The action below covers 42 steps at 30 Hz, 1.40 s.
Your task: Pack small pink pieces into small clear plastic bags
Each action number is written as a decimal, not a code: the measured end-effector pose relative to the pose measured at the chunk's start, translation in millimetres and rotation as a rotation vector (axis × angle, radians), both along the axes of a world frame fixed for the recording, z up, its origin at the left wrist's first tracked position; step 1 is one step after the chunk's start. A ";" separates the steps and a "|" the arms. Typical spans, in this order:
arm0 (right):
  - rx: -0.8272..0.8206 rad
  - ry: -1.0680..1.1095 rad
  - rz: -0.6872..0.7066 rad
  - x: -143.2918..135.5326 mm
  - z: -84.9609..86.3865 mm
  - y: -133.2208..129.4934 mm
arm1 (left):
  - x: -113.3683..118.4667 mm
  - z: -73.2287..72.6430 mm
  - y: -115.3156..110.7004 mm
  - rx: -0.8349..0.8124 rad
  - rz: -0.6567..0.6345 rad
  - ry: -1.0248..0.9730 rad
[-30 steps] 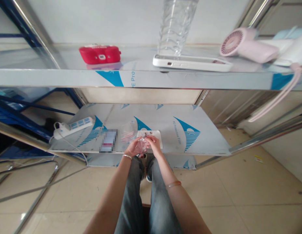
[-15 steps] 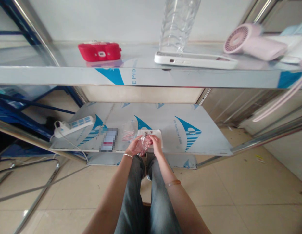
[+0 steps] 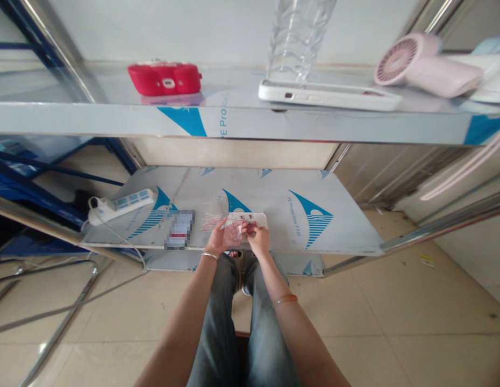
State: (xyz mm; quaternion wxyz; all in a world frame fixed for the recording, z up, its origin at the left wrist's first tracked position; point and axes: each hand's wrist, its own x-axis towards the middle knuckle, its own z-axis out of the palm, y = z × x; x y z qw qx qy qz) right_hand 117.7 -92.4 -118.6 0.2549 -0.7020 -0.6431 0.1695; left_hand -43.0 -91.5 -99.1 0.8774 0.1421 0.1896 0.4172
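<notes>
My left hand [image 3: 216, 239] is closed on the left side of a clear plastic bag [image 3: 233, 234], held over the front edge of the lower shelf. My right hand [image 3: 258, 239] has its fingers bent in at small dark red pieces [image 3: 247, 227] by the bag's right side; what they are is too small to tell. Behind the hands lies a white card or tray [image 3: 258, 217] with small dark marks on it. Left of it, another clear bag [image 3: 212, 213] with thin pink sticks lies flat on the shelf.
A phone [image 3: 180, 230] and a white power strip [image 3: 123, 206] lie on the lower shelf [image 3: 270, 188] to the left. The upper shelf's edge [image 3: 298, 126] crosses in front, carrying a red case [image 3: 164, 79], a clear bottle [image 3: 296, 43], a white phone case [image 3: 326, 95] and a pink fan [image 3: 427, 64].
My left hand has shifted slightly left and opened the bag out flatter. My right hand has turned inward and dropped a little, with dark red pieces now showing at its fingertips.
</notes>
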 end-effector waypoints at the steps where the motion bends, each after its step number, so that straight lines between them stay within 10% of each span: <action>1: -0.015 -0.015 -0.011 -0.7 1.0 -0.5 | -0.2 0.0 -0.2 0.001 0.004 -0.004; 28: 0.004 -0.009 -0.032 -3.2 -1.3 1.1 | -2.2 -1.6 -1.4 -0.003 0.105 0.060; 42: 0.106 0.075 0.157 -7.0 -19.4 6.3 | -1.5 -9.1 5.5 -0.034 0.498 0.253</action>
